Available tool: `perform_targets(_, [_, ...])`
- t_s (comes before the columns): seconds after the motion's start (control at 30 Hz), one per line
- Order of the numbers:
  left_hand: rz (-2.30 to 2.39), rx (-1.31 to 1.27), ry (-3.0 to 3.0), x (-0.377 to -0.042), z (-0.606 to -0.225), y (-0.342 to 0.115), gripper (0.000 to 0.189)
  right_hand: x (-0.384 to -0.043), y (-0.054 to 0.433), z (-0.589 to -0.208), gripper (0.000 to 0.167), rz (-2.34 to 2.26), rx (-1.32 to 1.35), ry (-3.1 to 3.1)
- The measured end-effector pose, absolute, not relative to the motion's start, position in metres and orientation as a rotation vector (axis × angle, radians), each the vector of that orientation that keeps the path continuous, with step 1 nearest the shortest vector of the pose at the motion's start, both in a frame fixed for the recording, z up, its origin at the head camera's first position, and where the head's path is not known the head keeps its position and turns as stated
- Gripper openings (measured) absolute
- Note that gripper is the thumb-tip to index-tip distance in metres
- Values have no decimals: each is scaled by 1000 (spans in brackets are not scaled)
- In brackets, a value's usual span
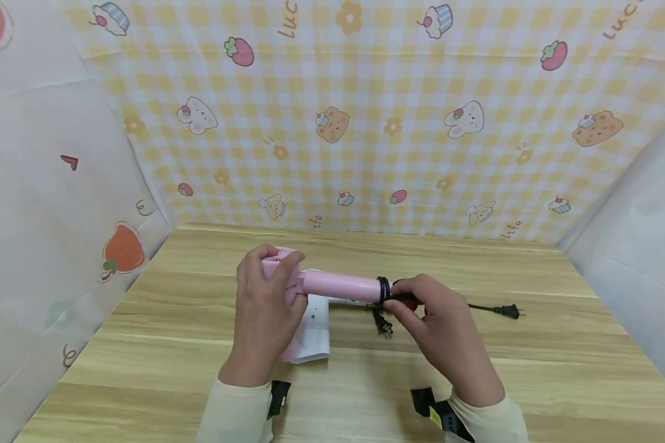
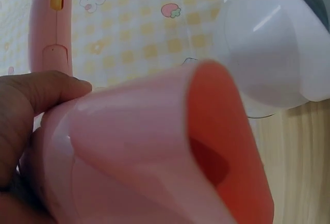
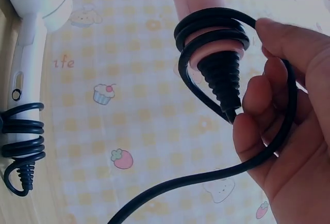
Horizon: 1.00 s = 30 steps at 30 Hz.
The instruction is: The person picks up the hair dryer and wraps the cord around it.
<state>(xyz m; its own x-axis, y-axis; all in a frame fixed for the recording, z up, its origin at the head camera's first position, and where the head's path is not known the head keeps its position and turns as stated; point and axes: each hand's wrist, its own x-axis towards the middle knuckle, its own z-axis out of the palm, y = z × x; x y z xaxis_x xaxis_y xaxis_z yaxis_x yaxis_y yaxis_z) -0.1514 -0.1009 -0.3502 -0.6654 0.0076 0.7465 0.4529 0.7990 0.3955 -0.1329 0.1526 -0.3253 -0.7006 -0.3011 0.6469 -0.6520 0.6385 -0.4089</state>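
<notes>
My left hand [image 1: 261,320] grips a pink hair dryer [image 1: 340,287] by its head, holding it sideways above the table with the handle toward the right. In the left wrist view the wide pink nozzle [image 2: 139,126] faces the camera. The thumb and fingers of my right hand [image 1: 449,335] pinch the dryer's black cord [image 3: 206,176] at the handle's end. A few turns of the cord circle the handle there, above the ribbed strain relief [image 3: 221,79]. Beneath the pink one, a white hair dryer [image 1: 314,335] lies on the table, partly hidden.
The white dryer's cord [image 3: 23,146] is coiled round its own handle. One plug [image 1: 386,328] lies near that handle, and another plug [image 1: 510,311] sits farther right on the wooden table [image 1: 199,271]. A checked cloth [image 1: 366,80] hangs behind the table.
</notes>
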Motion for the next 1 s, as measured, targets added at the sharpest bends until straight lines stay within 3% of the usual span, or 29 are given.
perform_targets(0.43, [-666,-447,-2143,-151,-347,-103,57,-134,152,-325,31,907,789,-2275])
perform_targets(1.0, [-707,-599,-2137,-148,-340,-111,60,-133,159,-327,27,1031,570,-2368])
